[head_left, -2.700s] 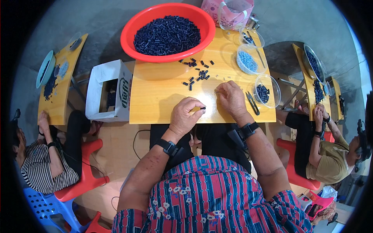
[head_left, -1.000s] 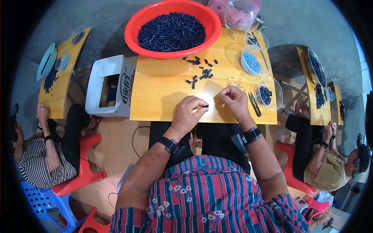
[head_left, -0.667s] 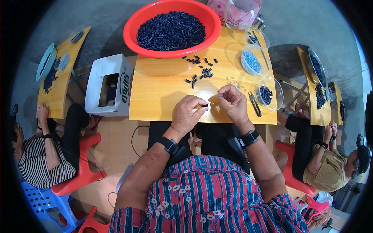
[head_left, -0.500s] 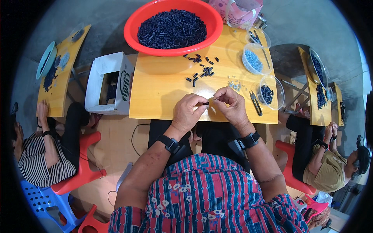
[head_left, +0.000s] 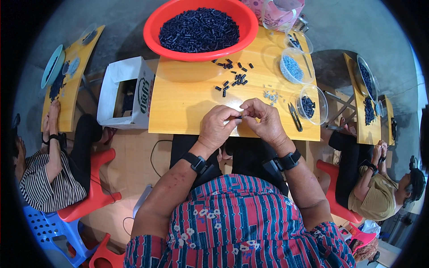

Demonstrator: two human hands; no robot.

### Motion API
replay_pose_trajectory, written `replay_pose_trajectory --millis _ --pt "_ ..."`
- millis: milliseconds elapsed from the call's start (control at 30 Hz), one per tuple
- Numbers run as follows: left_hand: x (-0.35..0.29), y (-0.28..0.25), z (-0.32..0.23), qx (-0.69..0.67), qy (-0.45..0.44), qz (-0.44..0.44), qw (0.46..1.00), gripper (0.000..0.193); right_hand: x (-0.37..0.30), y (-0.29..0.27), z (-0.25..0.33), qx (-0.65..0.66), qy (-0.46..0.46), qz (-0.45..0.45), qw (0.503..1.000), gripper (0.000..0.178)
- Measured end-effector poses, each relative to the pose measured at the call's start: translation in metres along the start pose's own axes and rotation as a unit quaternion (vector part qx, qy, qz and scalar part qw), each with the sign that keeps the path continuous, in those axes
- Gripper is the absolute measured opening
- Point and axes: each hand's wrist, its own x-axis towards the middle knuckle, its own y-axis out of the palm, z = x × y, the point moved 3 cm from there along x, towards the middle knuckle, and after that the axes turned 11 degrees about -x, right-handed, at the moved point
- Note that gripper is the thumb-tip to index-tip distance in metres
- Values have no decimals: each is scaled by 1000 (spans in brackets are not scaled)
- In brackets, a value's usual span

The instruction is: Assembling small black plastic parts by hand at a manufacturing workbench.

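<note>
both forearms come up from below, wrists strapped, hands facing each other over the middle of the table's near edge. left hand [head_left: 215, 127]: back upward, thumb and forefinger closed on one small dark piece [head_left: 239, 117], other fingers curled. right hand [head_left: 267, 124]: angled inward, thumb and forefinger at the piece's right end; cannot tell whether they grip it or some smaller bit. writing: bold green lettering on the side of a white carton [head_left: 115, 71], beside the table [head_left: 178, 100] at its left edge; pink print on a bag [head_left: 279, 18] past the far right corner, too small to read. held piece: dark, short, narrow, mostly hidden by fingertips, just above the tabletop near that near edge. similar loose pieces [head_left: 240, 79] lie mid-table; snips [head_left: 295, 117] lie by the near right corner, beside a clear bowl [head_left: 322, 111] of dark pieces.
</note>
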Motion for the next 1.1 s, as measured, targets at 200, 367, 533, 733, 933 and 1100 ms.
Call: replay_pose_trajectory --millis 200,367,533,733,933,1100 --pt "-1 -1 1 -12 -3 -9 1000 15 -2 0 7 -53 -4 -7 999 27" --pt "-2 0 1 -13 0 -15 1000 14 -6 5 6 -118 0 -44 992 27" --pt "-2 0 2 1 -3 -16 1000 14 -7 5 -1 -3 61 -57 997 31" --pt "-2 -1 0 -28 -29 -26 999 14 -8 6 -4 67 82 -76 991 27" --pt "-2 -2 2 -41 -53 -19 998 14 -9 8 -7 148 109 -76 980 22" --pt "-3 -1 3 -35 -30 -40 998 12 -9 6 -13 136 116 -94 979 20"
